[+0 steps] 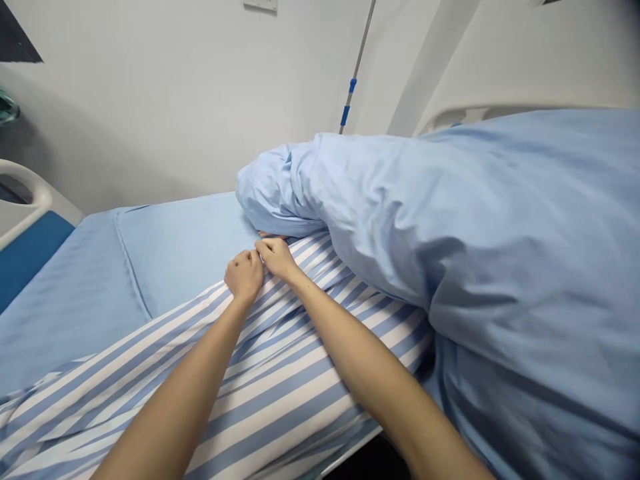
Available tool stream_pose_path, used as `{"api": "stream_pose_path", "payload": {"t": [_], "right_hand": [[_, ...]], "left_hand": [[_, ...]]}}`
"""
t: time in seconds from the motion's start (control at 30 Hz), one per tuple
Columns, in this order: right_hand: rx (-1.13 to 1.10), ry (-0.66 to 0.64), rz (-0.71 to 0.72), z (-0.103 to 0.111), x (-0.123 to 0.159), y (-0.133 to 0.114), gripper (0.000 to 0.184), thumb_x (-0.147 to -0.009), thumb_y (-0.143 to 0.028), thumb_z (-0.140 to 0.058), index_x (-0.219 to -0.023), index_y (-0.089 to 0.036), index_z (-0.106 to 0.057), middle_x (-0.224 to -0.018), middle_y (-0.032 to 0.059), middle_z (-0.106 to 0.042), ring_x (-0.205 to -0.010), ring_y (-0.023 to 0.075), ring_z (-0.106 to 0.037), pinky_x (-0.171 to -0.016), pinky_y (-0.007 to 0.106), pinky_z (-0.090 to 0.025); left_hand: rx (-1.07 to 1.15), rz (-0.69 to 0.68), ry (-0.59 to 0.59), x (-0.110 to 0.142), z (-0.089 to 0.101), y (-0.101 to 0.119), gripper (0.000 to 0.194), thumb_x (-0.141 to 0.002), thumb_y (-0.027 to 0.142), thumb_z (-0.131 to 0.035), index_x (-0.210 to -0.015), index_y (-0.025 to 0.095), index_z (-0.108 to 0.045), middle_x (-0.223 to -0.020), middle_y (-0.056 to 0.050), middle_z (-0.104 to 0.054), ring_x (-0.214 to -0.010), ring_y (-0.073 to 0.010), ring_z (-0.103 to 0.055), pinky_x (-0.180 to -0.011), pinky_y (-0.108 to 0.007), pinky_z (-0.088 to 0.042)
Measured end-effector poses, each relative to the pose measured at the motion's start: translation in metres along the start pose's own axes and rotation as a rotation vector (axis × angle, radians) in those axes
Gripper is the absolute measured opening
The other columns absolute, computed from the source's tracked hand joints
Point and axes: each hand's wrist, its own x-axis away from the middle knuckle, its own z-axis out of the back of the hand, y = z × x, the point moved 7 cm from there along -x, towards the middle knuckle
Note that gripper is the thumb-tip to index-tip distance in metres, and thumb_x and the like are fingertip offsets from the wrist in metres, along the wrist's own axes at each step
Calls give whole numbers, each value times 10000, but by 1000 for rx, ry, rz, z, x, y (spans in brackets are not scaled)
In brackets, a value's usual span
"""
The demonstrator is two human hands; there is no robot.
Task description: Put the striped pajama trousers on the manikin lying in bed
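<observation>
I had the left grip (244, 277) and right grip (277, 259) clamped on the striped sheet (280, 393), which covered only part of the blue mattress (180, 247) (blue bedding (450, 233) heaped at right).

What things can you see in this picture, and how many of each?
Striped cloth: one, blue and white, across the bed under the hands.
Quilt: one, light blue, bunched along the right side.
Bed sheet: one, light blue, on the mattress beyond the hands.
Bed rail: one, white with a blue panel, at left.
Curved bed panel: one, white, top right.
Drip pole: one, grey with blue fittings, by the wall.
Wall: one, white, behind the bed.
Left hand: one, gripping the striped cloth.
Right hand: one, gripping the cloth beside the left hand.
</observation>
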Motion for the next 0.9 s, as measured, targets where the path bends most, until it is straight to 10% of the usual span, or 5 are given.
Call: {"api": "stream_pose_path", "payload": {"t": [0.23,0.53,0.9], "right_hand": [[-47,39,-38,4,-5,0,379,-798,-356,-404,-465,-182,-359,-455,-55,-338,-495,82,-332,-484,215,-238],[-344,127,-214,13,-14,21,331,-795,-372,-418,-538,-169,-470,-487,-38,-449,-509,93,-413,-498,210,-331],[326,192,87,46,-5,-28,353,-873,-355,-364,-609,-178,-516,-589,21,-544,-615,137,-491,-596,237,-284]], "left_hand": [[26,5,-115,-15,1,7,337,-779,381,-349,-631,216,-603,-743,-111,-644,-712,-238,-559,-601,-311,-360],[414,43,12,-28,-19,40,366,-797,350,-303,-627,182,-580,-632,-42,-606,-610,-148,-505,-546,-254,-345],[222,-50,-57,-11,-25,39,397,-830,401,-313,-714,197,-633,-757,-84,-662,-662,-169,-524,-580,-269,-324]]}}
